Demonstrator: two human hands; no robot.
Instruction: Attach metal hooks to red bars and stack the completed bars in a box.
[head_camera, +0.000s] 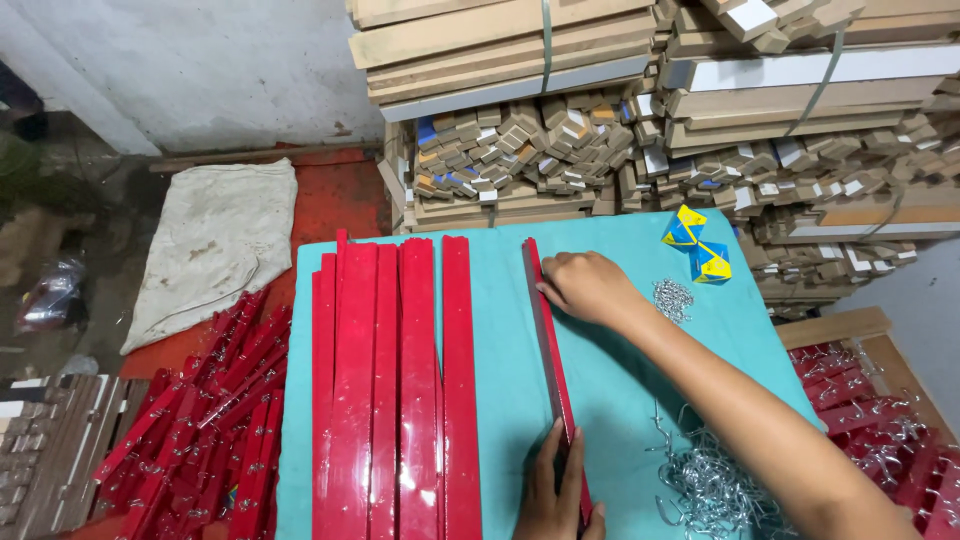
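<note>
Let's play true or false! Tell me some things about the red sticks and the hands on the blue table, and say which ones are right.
1. Both hands touch the same single red strip. True: the right hand presses its far part and the left hand its near end.
2. The table cover is yellow. False: it is teal.
3. A row of red strips lies left of the single one. True.
4. The metal hooks are piled on the floor at the left. False: they lie on the table by the right arm.
5. The little yellow and blue box is in the right hand. False: it sits apart at the table's far corner.
</note>
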